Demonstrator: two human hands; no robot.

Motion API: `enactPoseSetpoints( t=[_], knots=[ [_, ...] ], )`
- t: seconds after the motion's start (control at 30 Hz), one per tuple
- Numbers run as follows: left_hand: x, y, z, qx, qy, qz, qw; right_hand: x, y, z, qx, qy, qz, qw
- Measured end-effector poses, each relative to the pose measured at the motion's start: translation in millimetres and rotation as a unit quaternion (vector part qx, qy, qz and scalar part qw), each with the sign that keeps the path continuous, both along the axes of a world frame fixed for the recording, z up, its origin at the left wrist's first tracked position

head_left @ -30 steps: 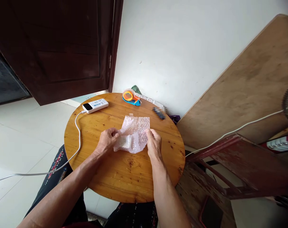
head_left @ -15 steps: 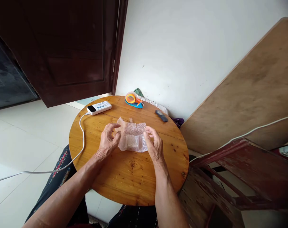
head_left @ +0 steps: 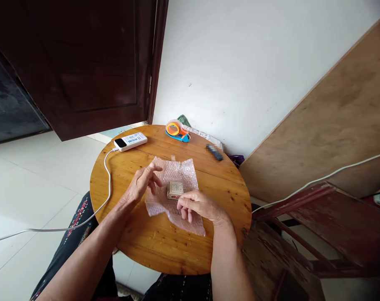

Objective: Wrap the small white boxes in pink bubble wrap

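Note:
A sheet of bubble wrap (head_left: 185,170) lies spread out on the round wooden table (head_left: 165,255). On its middle sits a small cream box (head_left: 175,189) with printed text on top and red marks on the side facing me. My left hand (head_left: 142,182) hovers at the left part of the wrap, fingers loosely bent and apart, holding nothing. Just right of the box is my right hand (head_left: 201,205), over the wrap, its fingers loosely curled but apart. I see nothing in it; whether its fingertips touch the box is unclear.
A white power bank (head_left: 131,141) with a white cable (head_left: 109,184) lies at the back left. An orange and blue tape dispenser (head_left: 178,131) stands at the back edge. A dark blurred object (head_left: 214,152) lies back right. A wooden chair (head_left: 303,225) stands to the right.
The bubble wrap, folded over the box before, now lies opened out toward me, and the box is uncovered. My right hand has moved down and inward; my left stays near the wrap's left side.

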State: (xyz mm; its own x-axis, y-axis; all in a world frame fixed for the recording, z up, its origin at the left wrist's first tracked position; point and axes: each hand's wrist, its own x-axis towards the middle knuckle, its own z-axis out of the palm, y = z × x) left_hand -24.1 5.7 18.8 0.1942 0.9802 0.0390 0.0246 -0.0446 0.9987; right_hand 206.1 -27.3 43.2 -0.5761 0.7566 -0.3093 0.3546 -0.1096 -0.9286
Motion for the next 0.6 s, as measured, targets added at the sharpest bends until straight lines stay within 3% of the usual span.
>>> enactPoseSetpoints(
  t=[0.07, 0.23, 0.3, 0.4, 0.47, 0.53, 0.6],
  knots=[
    [1.3, 2.6, -5.7, -0.021, 0.058, -0.017, 0.998, 2.3, 3.2, -3.0, 0.045, -0.013, -0.049, 0.998],
    [9.6, 0.0, -14.0, 0.126, 0.247, 0.003, 0.961, 4.0, 10.9, -7.6, 0.235, -0.026, -0.195, 0.952],
    [12.0, -2.5, -15.0, 0.165, 0.294, -0.014, 0.941, -3.2, 10.9, -9.5, 0.294, -0.049, -0.206, 0.932],
    [13.8, -4.7, -16.7, 0.212, 0.356, -0.042, 0.909, -15.5, 10.0, -12.9, 0.325, -0.111, -0.170, 0.924],
    [14.4, -5.5, -17.7, 0.223, 0.390, -0.052, 0.892, -15.8, 10.9, -14.3, 0.322, -0.123, -0.186, 0.920],
    [14.7, -6.1, -17.7, 0.227, 0.417, -0.058, 0.878, -5.4, 13.5, -14.9, 0.324, -0.114, -0.260, 0.902],
    [14.6, -6.6, -17.2, 0.236, 0.436, -0.069, 0.866, 13.2, 17.0, -15.6, 0.329, -0.132, -0.371, 0.858]
  ],
)
